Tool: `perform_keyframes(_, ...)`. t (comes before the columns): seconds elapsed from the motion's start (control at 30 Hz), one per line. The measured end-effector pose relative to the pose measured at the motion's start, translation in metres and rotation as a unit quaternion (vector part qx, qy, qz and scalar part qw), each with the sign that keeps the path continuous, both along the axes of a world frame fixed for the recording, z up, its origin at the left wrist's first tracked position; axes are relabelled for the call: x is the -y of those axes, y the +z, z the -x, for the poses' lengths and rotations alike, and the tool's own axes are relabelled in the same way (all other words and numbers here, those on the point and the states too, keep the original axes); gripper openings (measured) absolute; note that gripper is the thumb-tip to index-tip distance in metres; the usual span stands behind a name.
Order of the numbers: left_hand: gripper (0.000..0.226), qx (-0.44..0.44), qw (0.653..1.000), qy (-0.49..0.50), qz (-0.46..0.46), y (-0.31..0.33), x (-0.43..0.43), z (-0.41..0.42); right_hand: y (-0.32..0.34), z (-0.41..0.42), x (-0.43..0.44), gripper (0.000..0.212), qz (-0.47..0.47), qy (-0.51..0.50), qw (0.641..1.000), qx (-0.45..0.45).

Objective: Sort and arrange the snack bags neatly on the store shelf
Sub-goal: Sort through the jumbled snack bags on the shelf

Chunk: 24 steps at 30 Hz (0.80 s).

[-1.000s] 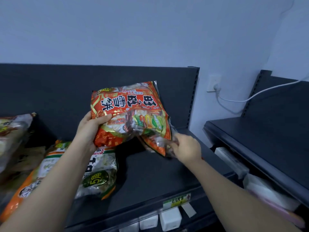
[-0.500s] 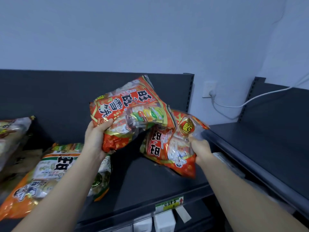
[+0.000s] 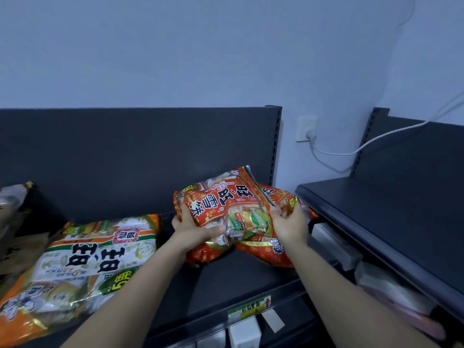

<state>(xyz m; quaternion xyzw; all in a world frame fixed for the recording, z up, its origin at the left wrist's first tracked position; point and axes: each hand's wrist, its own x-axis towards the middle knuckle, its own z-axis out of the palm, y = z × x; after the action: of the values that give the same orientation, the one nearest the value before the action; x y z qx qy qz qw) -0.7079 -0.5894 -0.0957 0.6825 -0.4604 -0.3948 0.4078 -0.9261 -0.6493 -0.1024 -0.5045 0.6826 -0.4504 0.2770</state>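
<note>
The left hand (image 3: 193, 229) curls round the upper red bag (image 3: 226, 202) and the right hand (image 3: 291, 226) pinches the lower red bag (image 3: 266, 249) beneath it, near the shelf's (image 3: 238, 280) right end. Square their edges first, then lay both flat, apart from the green-and-white bag (image 3: 95, 257) at the left end

A shop: dark metal display shelving (image 3: 238, 280), a price label (image 3: 248, 308) on its edge, packaged snack bags (image 3: 95, 254).

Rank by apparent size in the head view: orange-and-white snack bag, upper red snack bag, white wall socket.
1. orange-and-white snack bag, though it lies nearer the camera.
2. upper red snack bag.
3. white wall socket.
</note>
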Motion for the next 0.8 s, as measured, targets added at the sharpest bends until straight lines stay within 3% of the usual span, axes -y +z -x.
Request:
perform_keyframes(0.07, 0.132, 0.040, 0.999, 0.006, -0.011, 0.002, 0.009, 0.003, 0.002, 0.000, -0.010, 0.070, 0.053, 0.038, 0.997, -0.032)
perform_keyframes(0.2, 0.129, 0.173, 0.985, 0.018, -0.009, -0.011, 0.023, 0.007, 0.005, 0.004, -0.014, 0.070, 0.008, 0.109, 0.984, -0.142)
perform_keyframes(0.43, 0.123, 0.201, 0.979, -0.014, -0.042, -0.014, 0.020, -0.005, 0.023, 0.007, -0.014, 0.081, -0.112, 0.147, 0.956, -0.229)
perform_keyframes(0.57, 0.098, 0.286, 0.958, 0.008, -0.017, -0.011, 0.002, -0.009, 0.023, -0.001, -0.025, 0.072, 0.036, 0.098, 0.947, -0.303)
perform_keyframes(0.7, 0.047, 0.379, 0.924, -0.031, -0.027, 0.004, -0.018, -0.012, 0.034, -0.019, -0.038, 0.068, 0.164, 0.176, 0.912, -0.332)
perform_keyframes(0.8, 0.040, 0.447, 0.893, -0.038, -0.029, 0.020, -0.037, -0.017, 0.044, -0.032, -0.048, 0.057, 0.190, 0.239, 0.871, -0.383)
